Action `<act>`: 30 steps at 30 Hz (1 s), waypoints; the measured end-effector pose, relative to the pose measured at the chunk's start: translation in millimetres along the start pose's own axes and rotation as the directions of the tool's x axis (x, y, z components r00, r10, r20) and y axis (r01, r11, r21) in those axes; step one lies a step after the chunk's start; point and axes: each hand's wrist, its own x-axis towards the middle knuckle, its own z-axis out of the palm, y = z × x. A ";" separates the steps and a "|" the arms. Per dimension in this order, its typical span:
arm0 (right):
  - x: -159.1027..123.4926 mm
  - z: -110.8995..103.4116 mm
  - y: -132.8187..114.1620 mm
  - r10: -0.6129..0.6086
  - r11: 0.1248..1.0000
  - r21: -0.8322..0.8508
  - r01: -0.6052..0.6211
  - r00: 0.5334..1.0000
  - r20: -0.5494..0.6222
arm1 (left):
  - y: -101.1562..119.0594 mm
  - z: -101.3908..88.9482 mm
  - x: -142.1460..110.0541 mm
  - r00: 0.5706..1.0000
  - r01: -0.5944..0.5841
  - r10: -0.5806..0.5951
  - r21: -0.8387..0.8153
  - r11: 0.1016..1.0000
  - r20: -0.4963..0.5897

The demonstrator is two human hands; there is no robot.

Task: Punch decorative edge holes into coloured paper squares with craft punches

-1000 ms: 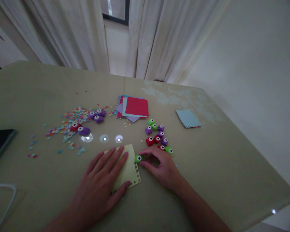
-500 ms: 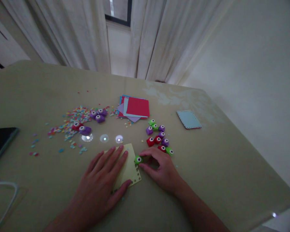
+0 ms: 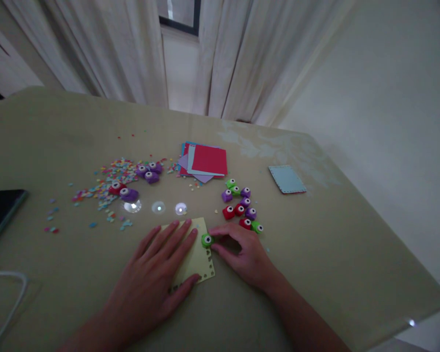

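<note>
My left hand [image 3: 161, 269] lies flat with fingers spread on a pale yellow paper square [image 3: 194, 259]. Small punched holes run along the paper's bottom edge and the lower part of its right edge. At that right edge sits a green craft punch [image 3: 207, 240] with a white top and a dark star-like mark. Thumb and fingertips of my right hand [image 3: 244, 252] pinch the punch from the right. Just beyond that hand lie more small punches in green, purple and red, among them a red punch [image 3: 228, 212] and a purple punch [image 3: 251, 213].
Coloured paper squares [image 3: 209, 160] are stacked farther back. A light blue square with a punched border [image 3: 286, 179] lies to the right. Paper confetti [image 3: 119, 171] is scattered at left around purple punches [image 3: 151, 176]. A dark-screened device [image 3: 2, 210] and white cable [image 3: 20, 276] are at far left.
The green punch has shifted slightly left and now sits over the paper's right edge, still between my right fingers. My left hand stays flat on the paper, which has moved very little.
</note>
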 end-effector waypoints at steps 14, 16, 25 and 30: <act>-1.0 -0.1 2.7 0.007 1.000 0.013 -0.007 1.000 0.017 | -1.2 0.4 -0.1 1.000 0.002 -0.001 -0.030 1.000 0.028; -1.0 -0.1 3.1 0.006 1.000 0.016 -0.006 1.000 0.015 | -1.4 0.1 -0.1 0.999 0.002 0.000 -0.033 0.999 0.032; 0.2 -1.3 1.6 0.026 0.999 0.021 -0.027 0.999 0.022 | -1.7 -0.1 -0.9 0.999 -0.003 0.003 -0.016 1.000 0.038; 0.6 -1.7 1.8 0.006 1.000 0.019 -0.006 1.000 0.024 | -2.3 0.0 0.0 1.000 -0.010 0.010 -0.013 1.000 0.029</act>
